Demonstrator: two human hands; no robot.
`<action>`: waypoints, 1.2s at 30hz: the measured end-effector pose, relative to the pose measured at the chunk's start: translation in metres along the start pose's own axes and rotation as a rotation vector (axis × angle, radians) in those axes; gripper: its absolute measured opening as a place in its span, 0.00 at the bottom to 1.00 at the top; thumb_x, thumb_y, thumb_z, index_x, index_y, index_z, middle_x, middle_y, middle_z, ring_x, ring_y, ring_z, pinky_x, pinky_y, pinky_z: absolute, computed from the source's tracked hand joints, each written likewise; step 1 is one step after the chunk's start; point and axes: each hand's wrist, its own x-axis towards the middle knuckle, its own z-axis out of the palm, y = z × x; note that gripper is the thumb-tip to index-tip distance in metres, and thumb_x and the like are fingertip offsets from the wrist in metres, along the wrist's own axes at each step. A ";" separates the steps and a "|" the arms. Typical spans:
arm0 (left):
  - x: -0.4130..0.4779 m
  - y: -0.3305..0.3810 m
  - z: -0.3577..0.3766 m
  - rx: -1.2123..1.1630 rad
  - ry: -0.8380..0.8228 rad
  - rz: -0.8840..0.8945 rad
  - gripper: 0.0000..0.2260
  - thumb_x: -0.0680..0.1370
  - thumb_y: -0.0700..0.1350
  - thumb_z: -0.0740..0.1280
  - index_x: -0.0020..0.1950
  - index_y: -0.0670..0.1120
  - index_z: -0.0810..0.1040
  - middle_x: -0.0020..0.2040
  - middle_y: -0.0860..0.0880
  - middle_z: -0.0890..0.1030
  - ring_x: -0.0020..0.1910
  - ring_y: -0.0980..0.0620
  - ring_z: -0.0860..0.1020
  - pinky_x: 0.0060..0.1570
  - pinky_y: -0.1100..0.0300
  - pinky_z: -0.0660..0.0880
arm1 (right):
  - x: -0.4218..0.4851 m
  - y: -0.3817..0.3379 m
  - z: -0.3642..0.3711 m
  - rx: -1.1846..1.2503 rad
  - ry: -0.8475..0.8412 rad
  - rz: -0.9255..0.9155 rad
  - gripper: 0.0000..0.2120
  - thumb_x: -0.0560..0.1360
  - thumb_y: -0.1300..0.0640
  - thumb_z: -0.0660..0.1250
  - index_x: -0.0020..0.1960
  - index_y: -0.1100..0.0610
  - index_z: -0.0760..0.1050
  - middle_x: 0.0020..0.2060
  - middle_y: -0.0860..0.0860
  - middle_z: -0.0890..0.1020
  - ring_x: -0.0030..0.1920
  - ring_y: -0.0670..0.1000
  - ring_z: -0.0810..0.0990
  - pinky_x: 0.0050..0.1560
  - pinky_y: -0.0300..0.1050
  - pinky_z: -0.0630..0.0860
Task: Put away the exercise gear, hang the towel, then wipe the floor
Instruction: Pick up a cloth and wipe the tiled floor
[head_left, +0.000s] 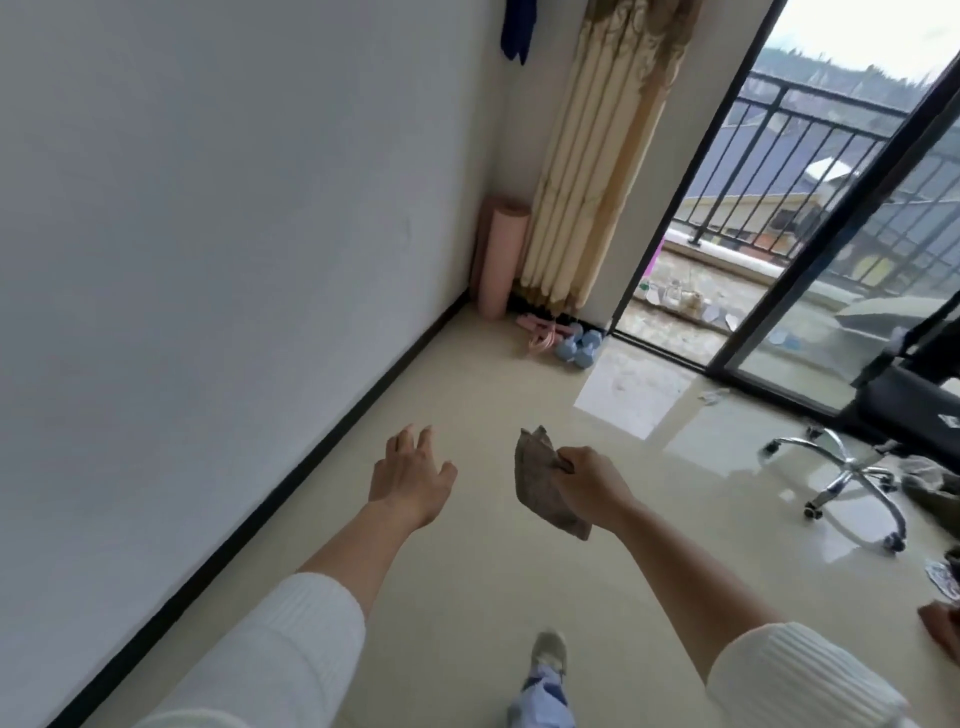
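So the right hand has the brown rag bunched in its fingers, the left hand is free with fingers spread, and the gear (pink mat, blue dumbbells) sits in the far corner with the blue towel up on the wall. My worry is the glossy floor: it looks slick, so once it's damp a foot could slide. Loads of open tile ahead, but the dark baseboard hems the left and the wheeled chair crowds the right.

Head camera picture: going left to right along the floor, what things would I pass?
Rolled pink mat → blue dumbbells → shiny chair base. The pink bits beside the dumbbells overlap, so they are left out.
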 end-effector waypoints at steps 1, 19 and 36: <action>0.020 0.004 0.006 -0.007 -0.001 -0.027 0.26 0.79 0.54 0.55 0.75 0.47 0.55 0.76 0.45 0.57 0.73 0.46 0.57 0.67 0.49 0.62 | 0.027 0.003 -0.001 -0.019 -0.025 -0.029 0.17 0.75 0.62 0.58 0.29 0.56 0.61 0.26 0.51 0.69 0.32 0.54 0.68 0.29 0.44 0.58; 0.239 0.049 0.074 -0.137 0.091 -0.588 0.24 0.81 0.51 0.53 0.75 0.44 0.55 0.76 0.43 0.56 0.74 0.45 0.56 0.67 0.50 0.64 | 0.383 0.037 -0.001 -0.155 -0.465 -0.309 0.10 0.76 0.62 0.57 0.36 0.60 0.68 0.31 0.54 0.72 0.35 0.55 0.70 0.30 0.45 0.60; 0.512 0.098 0.270 -0.369 0.252 -1.084 0.25 0.80 0.50 0.56 0.75 0.44 0.57 0.76 0.41 0.55 0.75 0.43 0.55 0.69 0.48 0.61 | 0.695 0.146 0.104 -0.338 -0.855 -0.598 0.12 0.78 0.56 0.55 0.36 0.56 0.67 0.29 0.50 0.72 0.30 0.49 0.69 0.29 0.41 0.63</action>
